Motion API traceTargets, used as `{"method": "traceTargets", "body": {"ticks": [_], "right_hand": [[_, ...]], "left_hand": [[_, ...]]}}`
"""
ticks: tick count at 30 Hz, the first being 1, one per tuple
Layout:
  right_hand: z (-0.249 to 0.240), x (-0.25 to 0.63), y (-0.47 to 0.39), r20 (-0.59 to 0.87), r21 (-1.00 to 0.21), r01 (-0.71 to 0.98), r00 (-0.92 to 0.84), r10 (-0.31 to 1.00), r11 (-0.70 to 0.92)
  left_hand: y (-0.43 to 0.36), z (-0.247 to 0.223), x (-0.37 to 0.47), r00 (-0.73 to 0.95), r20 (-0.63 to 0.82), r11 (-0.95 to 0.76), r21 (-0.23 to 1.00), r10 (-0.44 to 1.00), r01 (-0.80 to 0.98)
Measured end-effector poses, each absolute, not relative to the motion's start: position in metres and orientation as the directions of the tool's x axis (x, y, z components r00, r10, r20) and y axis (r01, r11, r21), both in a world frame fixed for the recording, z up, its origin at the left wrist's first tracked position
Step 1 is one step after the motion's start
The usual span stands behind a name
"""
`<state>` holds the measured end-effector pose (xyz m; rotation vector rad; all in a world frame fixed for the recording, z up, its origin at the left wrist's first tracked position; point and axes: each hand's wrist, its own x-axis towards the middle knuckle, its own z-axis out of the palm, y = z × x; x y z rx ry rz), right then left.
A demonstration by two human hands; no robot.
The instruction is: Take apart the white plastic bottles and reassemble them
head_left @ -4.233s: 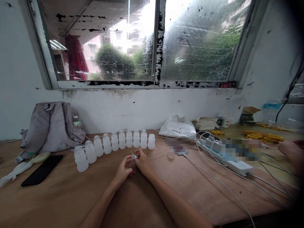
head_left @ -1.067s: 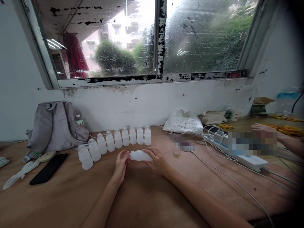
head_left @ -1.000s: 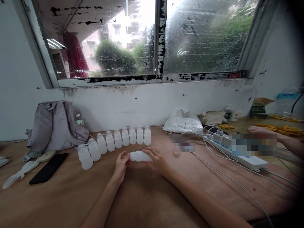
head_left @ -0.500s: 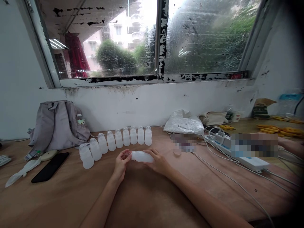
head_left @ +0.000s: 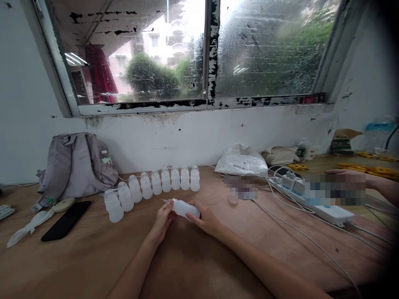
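Observation:
A small frosted white bottle (head_left: pixel 186 209) lies on its side between my hands, just above the brown tabletop. My left hand (head_left: pixel 163 216) is closed around its neck end, where a thin, pale tip sticks out past the fingers. Wrapped around the bottle's base is my right hand (head_left: pixel 204 216), thumb in front. Behind my hands, similar white bottles with clear tops stand upright in a curved row; the nearest bottle (head_left: pixel 114 206) is at the left and the farthest bottle (head_left: pixel 195 179) is beyond the held one.
To the left are a black phone (head_left: pixel 66 221), a clear plastic wrapper (head_left: pixel 29 224) and a grey backpack (head_left: pixel 75 166). A white plastic bag (head_left: pixel 241 161) lies by the wall. On the right, cables run from a power strip (head_left: pixel 335 215), near another person's hand (head_left: pixel 349 177).
The held bottle has tilted, its base now lower and nearer me. My left fingers have closed further around its neck end. Another person's hand at the right has shifted.

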<state>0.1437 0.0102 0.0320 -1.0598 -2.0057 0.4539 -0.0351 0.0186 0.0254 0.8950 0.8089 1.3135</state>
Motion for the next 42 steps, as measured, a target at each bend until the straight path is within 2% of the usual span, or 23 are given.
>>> {"method": "traceTargets", "body": {"ticks": [2, 5, 10, 14, 20, 24, 28, 30, 32, 34, 37, 42], "right_hand": [[0.034, 0.142, 0.007, 0.47, -0.631, 0.521, -0.333, 0.817, 0.575], [0.037, 0.142, 0.006, 0.412, -0.704, 0.48, -0.324, 0.852, 0.523], [0.034, 0.142, 0.01, 0.216, -0.887, 0.337, -0.302, 0.928, 0.316], [0.033, 0.142, 0.01, 0.113, -0.962, 0.203, -0.318, 0.941, 0.184], [0.035, 0.13, 0.0, 0.051, -0.998, 0.007, -0.373, 0.927, 0.058], [0.029, 0.125, 0.004, 0.124, -0.992, -0.045, -0.414, 0.902, 0.116], [0.024, 0.138, 0.021, 0.25, -0.938, 0.143, -0.353, 0.901, 0.316], [0.025, 0.149, 0.031, 0.381, -0.819, 0.361, -0.24, 0.893, 0.447], [0.027, 0.162, 0.04, 0.509, -0.652, 0.581, -0.141, 0.849, 0.487], [0.029, 0.177, 0.048, 0.57, -0.562, 0.69, -0.076, 0.818, 0.455], [0.031, 0.199, 0.058, 0.613, -0.531, 0.76, 0.039, 0.789, 0.375], [0.033, 0.23, 0.064, 0.608, -0.527, 0.848, 0.331, 0.722, 0.055]], "left_hand": [[0.017, 0.026, -0.033, 0.1, -0.005, 0.048, 0.902, 0.995, -0.43], [0.014, 0.028, -0.031, 0.073, 0.001, 0.03, 0.907, 0.997, -0.42], [0.01, 0.028, -0.029, 0.057, 0.018, 0.006, 0.912, 0.998, -0.41], [0.011, 0.027, -0.029, 0.051, 0.051, -0.026, 0.915, 0.997, -0.402], [0.011, 0.031, -0.026, 0.085, 0.131, -0.085, 0.908, 0.988, -0.41], [0.004, 0.031, -0.019, 0.209, 0.113, -0.033, 0.936, 0.971, -0.351], [-0.001, 0.032, -0.018, 0.156, 0.071, -0.016, 0.942, 0.985, -0.334], [-0.001, 0.033, -0.02, 0.105, 0.066, -0.03, 0.95, 0.992, -0.311], [0.001, 0.034, -0.024, 0.08, 0.079, -0.053, 0.959, 0.994, -0.278], [0.001, 0.035, -0.025, 0.066, 0.092, -0.073, 0.966, 0.994, -0.248], [0.001, 0.037, -0.025, 0.041, 0.095, -0.085, 0.977, 0.995, -0.197], [0.001, 0.038, -0.025, 0.044, 0.102, -0.09, 0.972, 0.994, -0.218]]}}
